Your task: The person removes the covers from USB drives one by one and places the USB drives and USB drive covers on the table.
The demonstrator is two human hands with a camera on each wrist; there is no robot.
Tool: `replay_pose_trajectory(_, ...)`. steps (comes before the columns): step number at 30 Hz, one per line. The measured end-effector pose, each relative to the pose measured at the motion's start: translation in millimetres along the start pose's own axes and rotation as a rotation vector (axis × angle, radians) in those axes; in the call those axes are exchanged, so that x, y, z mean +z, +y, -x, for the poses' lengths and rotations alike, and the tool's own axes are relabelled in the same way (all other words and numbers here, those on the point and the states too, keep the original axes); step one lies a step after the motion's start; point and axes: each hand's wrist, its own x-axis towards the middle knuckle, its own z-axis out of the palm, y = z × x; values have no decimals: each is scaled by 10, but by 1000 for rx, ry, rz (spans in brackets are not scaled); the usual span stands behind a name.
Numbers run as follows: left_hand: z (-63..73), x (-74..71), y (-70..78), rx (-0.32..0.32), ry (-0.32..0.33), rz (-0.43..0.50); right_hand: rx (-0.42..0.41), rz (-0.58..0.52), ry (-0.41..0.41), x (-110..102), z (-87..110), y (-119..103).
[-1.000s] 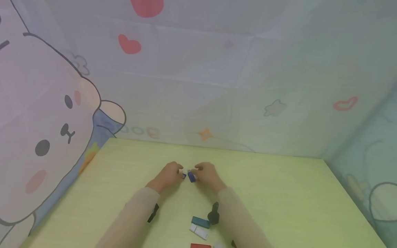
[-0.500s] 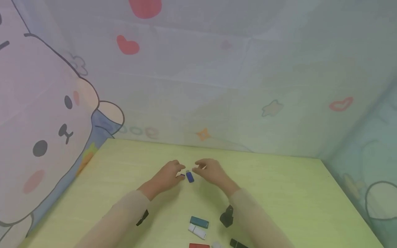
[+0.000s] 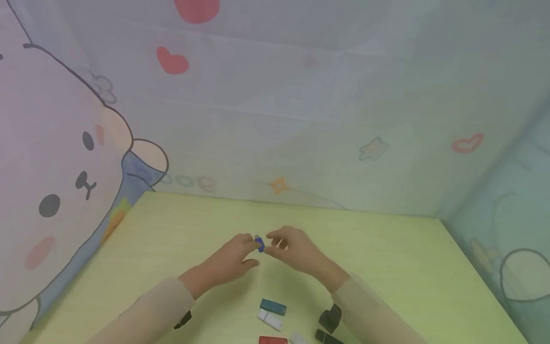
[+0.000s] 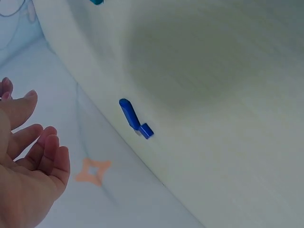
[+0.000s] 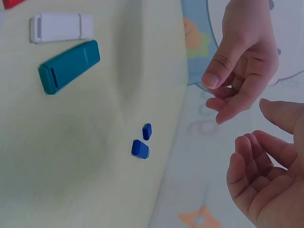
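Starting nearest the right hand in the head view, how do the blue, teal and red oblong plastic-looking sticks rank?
1. Blue stick, just left of the right hand.
2. Teal stick, below it.
3. Red stick, at the bottom edge.

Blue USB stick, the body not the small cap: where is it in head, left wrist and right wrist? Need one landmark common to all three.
Head: blue USB stick lower middle, between left hand and right hand.
Left wrist: blue USB stick just left of centre; blue cap to its lower right.
Right wrist: blue USB stick below centre, slightly left; cap above it.
Shared landmark: orange star on the backdrop.
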Motion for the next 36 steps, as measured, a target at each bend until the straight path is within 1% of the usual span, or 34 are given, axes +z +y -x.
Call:
replay_pose_trajectory(3,46,17,48,7,-11,10,-25,-4,-12,9,87,-20)
replay_pose_trajectory(8,107,61,91,26,-10,16,-65,-20,-34,68,228,-2)
replay_pose_trajectory(12,146,116,95,43,-8,23,-95,-26,-40,134,321,36)
replay_pose_trajectory(15,169,156,90,42,-14,42,-108,-33,-38,176,375,56)
replay_pose_trajectory(21,197,261,75,14,-50,86,-85,-53,-51,262,454,107)
replay_pose_trajectory(26,208,343,62,20,-81,104,-56,-63,-60,341,497,184)
replay_pose_trajectory(31,214,407,74,33,-97,121,-23,-69,-91,403,530,231)
replay_pose_trajectory(36,209,454,83,11,-120,160,-28,-69,-112,462,553,260)
